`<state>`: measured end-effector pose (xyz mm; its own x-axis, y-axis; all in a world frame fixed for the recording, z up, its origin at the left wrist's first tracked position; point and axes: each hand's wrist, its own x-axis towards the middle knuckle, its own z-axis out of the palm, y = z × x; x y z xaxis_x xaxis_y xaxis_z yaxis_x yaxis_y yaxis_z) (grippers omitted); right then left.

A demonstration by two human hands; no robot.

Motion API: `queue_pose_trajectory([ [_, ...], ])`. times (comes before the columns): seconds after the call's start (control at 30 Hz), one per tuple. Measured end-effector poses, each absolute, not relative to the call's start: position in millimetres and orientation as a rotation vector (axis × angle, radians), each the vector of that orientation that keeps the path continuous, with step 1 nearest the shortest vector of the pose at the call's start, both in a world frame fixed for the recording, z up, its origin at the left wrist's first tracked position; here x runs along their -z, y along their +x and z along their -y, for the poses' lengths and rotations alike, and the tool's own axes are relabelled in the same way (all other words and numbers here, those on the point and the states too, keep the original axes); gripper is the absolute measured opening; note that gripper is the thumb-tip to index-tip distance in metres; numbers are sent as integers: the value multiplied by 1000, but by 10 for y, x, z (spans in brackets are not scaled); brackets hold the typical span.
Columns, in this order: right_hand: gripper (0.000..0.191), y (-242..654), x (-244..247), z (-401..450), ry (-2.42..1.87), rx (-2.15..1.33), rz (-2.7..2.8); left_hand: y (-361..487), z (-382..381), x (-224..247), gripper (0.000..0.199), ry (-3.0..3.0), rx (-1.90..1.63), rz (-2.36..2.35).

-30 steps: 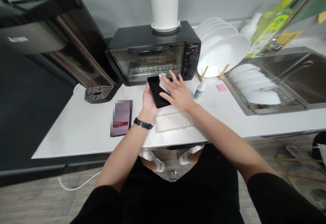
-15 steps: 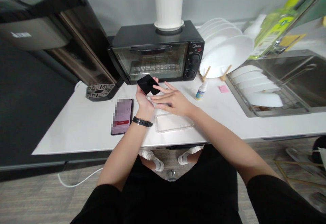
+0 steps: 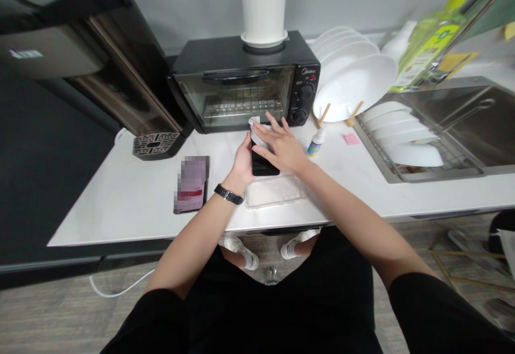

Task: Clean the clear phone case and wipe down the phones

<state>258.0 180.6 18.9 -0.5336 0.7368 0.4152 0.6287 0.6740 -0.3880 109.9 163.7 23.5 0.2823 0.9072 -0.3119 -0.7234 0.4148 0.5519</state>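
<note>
My left hand (image 3: 242,161) is wrapped round the left edge of a black smartphone (image 3: 263,167), screen up, above the counter. Spread across the phone's upper part is my right hand (image 3: 285,149), with a white wipe (image 3: 255,121) under its fingers, held flat against the screen. Part of the wipe sticks out past the fingertips near the phone's top end. Just below the phone lies a clear phone case (image 3: 276,193). A small spray bottle (image 3: 316,144) stands right of my right hand.
A second phone (image 3: 192,182) lies on the counter (image 3: 116,204) at left. A toaster oven (image 3: 245,96) stands behind my hands, beside a drinks machine (image 3: 156,145). White plates (image 3: 354,86), a pink note (image 3: 351,138) and a sink with bowls (image 3: 418,155) are at right.
The phone has moved right and turned from slanted to nearly upright in view. My right hand and the wipe have shifted to the phone's upper end.
</note>
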Motion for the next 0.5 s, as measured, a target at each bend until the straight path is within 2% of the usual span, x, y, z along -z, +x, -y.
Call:
queue_pose_trajectory([
  [0.13, 55, 2517, -206, -1749, -830, -356, 2431, 1030, -1665, -256, 53, 253, -1162, -663],
  [0.3, 36, 2468, -219, -1684, -605, -382, 2448, 806, -1771, -314, 60, 253, -1545, -641],
  [0.4, 38, 2493, -245, -1677, -731, -303, 2387, 750, -1799, -332, 65, 251, -1554, -632],
  [0.5, 48, 2539, -256, -1713, -928, -205, 2333, 812, -1782, -327, 67, 277, -1409, -634],
])
